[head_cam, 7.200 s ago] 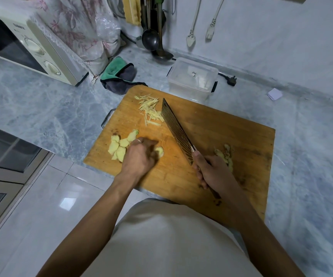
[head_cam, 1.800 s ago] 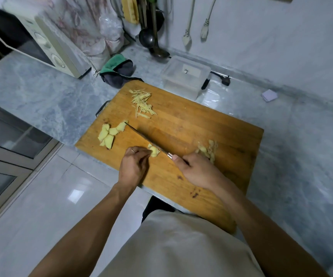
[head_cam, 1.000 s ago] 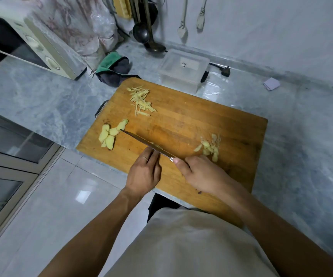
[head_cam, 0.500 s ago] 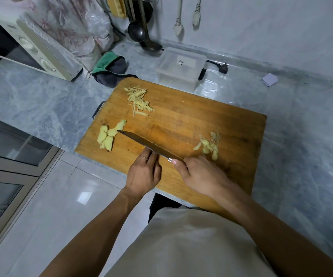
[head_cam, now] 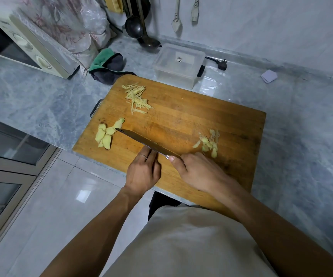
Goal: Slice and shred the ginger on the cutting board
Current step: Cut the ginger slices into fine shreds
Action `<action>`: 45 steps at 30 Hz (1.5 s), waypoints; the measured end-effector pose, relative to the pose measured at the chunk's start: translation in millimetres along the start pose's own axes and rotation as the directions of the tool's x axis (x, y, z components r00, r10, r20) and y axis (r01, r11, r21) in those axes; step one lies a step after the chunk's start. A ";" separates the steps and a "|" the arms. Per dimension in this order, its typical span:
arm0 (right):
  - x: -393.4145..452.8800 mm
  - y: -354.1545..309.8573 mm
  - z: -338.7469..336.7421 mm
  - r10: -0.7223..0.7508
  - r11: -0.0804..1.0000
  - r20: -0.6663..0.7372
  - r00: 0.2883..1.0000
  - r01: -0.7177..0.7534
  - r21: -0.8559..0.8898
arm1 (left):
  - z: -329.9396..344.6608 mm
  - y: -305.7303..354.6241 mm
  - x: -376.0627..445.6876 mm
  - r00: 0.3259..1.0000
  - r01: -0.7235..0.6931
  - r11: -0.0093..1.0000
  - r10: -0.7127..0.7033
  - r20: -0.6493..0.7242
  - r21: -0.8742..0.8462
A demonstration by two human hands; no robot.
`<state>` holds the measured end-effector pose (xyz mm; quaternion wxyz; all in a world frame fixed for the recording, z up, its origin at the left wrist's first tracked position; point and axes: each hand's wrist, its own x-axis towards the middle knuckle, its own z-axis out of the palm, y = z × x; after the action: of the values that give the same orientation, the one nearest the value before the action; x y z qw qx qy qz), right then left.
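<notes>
A wooden cutting board lies on the marble counter. Ginger shreds sit at its far left corner. Flat ginger slices lie near its left edge, and ginger trimmings lie at the right. My right hand grips the handle of a knife, whose blade stands on edge with its tip by the slices. My left hand rests on the board against the near side of the blade, fingers stretched forward. The fingertips, and any ginger beneath them, are hidden by the blade.
A clear plastic box stands just behind the board. A green and grey cloth and a cream oven are at the back left. Ladles hang on the wall. The board's near edge overhangs the counter edge above the tiled floor.
My left hand earlier gripped a ginger chunk with curled fingers; now its fingers lie stretched beside the blade and the chunk is out of sight. The knife has barely shifted in the last second.
</notes>
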<state>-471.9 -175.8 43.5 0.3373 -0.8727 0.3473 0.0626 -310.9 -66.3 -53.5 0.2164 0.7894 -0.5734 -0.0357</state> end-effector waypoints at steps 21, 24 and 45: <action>1.0 -4.6 9.6 0.047 0.999 0.039 0.998 -0.046 -0.018 | 3.8 -0.4 -0.3 0.997 0.038 0.999 -0.040 -0.067 -0.034; -1.8 -6.5 7.6 0.042 0.999 0.044 0.998 -0.041 -0.027 | 2.2 0.1 -0.1 0.996 0.022 0.999 -0.024 -0.082 -0.023; -0.6 -11.5 7.9 0.054 0.998 0.059 0.997 -0.052 -0.033 | 4.1 1.2 0.7 0.994 0.049 0.998 -0.052 -0.094 -0.033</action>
<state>-463.9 -164.3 44.0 0.3322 -0.8661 0.3590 0.1030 -313.0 -68.5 -56.7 0.2543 0.8011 -0.5417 -0.0123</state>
